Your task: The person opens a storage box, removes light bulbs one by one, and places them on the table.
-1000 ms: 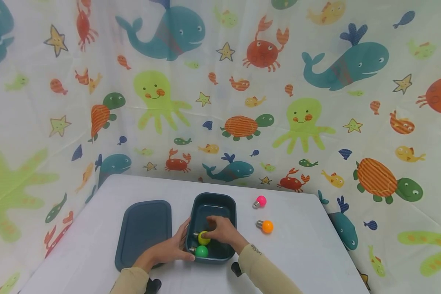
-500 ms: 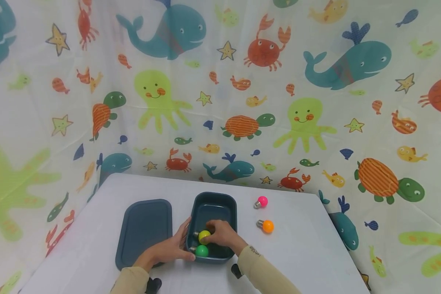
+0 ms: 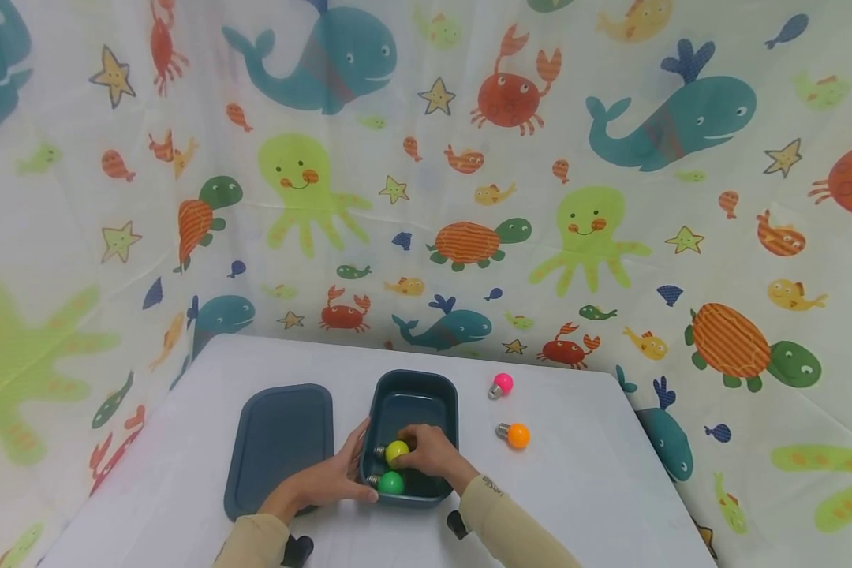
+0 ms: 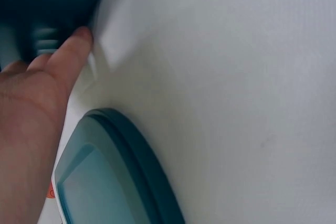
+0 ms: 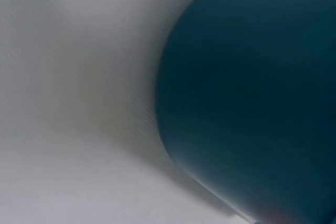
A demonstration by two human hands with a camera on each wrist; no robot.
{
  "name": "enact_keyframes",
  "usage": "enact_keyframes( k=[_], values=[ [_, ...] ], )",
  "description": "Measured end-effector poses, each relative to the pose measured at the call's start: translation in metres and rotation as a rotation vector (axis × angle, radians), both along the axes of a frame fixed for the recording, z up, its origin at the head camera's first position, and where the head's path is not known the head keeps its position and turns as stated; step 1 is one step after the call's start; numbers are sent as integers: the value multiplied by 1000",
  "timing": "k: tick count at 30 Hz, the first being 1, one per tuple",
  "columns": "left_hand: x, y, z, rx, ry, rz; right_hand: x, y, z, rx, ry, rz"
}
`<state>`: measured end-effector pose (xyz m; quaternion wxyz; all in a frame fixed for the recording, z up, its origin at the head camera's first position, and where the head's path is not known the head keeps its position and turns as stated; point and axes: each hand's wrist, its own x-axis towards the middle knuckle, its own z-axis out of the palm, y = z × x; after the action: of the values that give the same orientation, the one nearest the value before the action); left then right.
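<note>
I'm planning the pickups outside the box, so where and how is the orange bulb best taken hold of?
The orange bulb is probably best pinched by its round globe, from above: it lies on its side on the table, metal base pointing left toward the box, with clear space around it.

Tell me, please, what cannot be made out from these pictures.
Head view: the right side of the glossy yellow round bulb, covered by the right hand.
Head view: part of the flat dark blue lid, behind the left hand.
Head view: dark lettering on the right beige fabric sleeve, too small to read.
Right wrist view: much of the dark blue rounded container, cut off by frame edges.
</note>
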<state>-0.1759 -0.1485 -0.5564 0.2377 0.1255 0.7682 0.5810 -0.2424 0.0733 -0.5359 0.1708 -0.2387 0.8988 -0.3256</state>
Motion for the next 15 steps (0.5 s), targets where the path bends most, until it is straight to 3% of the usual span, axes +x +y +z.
enact_keyframes(
  k=[15],
  values=[
    [0, -1, -3, -16, 12, 1, -17, 21, 23, -96, 7, -63]
  ],
)
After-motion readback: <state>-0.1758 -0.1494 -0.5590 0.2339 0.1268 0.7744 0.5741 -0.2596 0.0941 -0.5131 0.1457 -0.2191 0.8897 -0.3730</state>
